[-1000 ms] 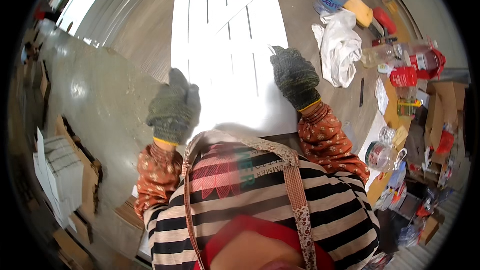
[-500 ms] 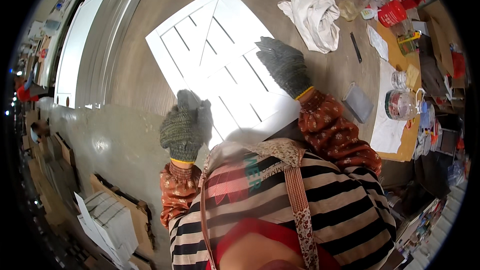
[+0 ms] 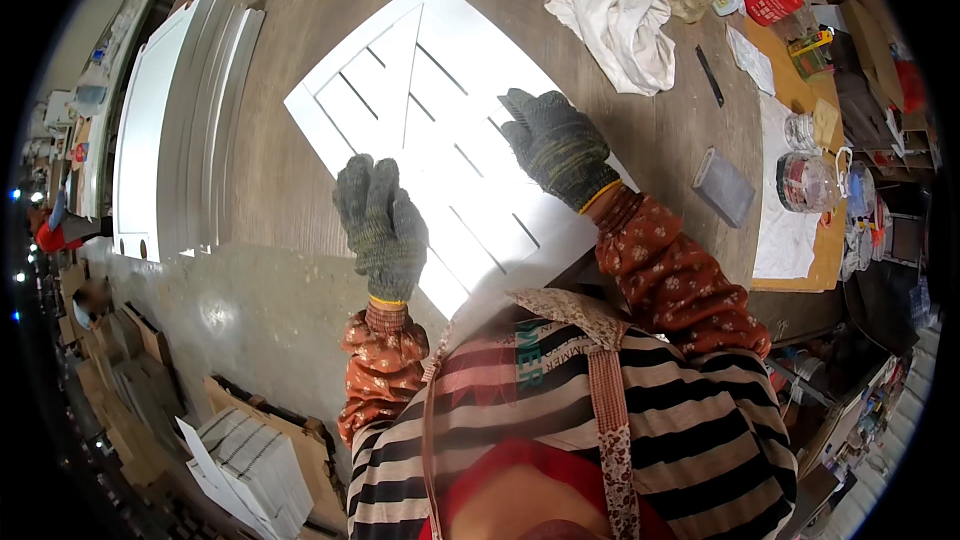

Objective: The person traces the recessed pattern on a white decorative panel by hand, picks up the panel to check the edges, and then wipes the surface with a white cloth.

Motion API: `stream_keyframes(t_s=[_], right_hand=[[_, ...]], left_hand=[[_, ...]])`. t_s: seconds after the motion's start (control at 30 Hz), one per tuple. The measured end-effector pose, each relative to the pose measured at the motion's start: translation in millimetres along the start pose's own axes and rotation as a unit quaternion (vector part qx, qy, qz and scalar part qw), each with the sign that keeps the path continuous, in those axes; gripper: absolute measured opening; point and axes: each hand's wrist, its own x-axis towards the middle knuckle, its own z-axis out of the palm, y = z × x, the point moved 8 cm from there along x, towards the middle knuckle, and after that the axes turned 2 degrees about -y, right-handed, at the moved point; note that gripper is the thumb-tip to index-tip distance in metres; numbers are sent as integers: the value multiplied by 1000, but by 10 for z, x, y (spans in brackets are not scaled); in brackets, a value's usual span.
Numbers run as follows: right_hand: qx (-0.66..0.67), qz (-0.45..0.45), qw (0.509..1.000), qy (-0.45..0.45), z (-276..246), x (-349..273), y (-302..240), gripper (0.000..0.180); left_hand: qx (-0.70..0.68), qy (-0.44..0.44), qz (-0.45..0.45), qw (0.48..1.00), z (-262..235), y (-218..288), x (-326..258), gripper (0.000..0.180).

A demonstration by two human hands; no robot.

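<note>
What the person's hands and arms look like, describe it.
The left hand and right hand wear matching yellow-edged, dark grey-green knitted gloves. The sleeves are rust-orange with a small pale floral print, gathered at the wrists.

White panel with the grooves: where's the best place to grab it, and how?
Probably by its two long edges, one hand from each side. The white panel is broad and flat, with only thin grooves and no handle showing, so its edges look easiest to hold. The gloved left hand is at the left edge; the gloved right hand lies across the right edge.
</note>
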Motion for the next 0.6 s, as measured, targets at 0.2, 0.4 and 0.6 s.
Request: stream_keyframes(t_s=[0.2, 0.4, 0.6], right_hand=[[51, -196, 966, 163, -391, -688, -19, 35], [73, -201, 967, 142, -340, -900, 283, 34], [104, -199, 968, 114, -431, 10, 572, 36]], left_hand=[[-8, 13, -24, 1000, -70, 42, 64, 32], [86, 34, -55, 994, -163, 329, 19, 24], [91, 68, -122, 986, 69, 926, -191, 8]])
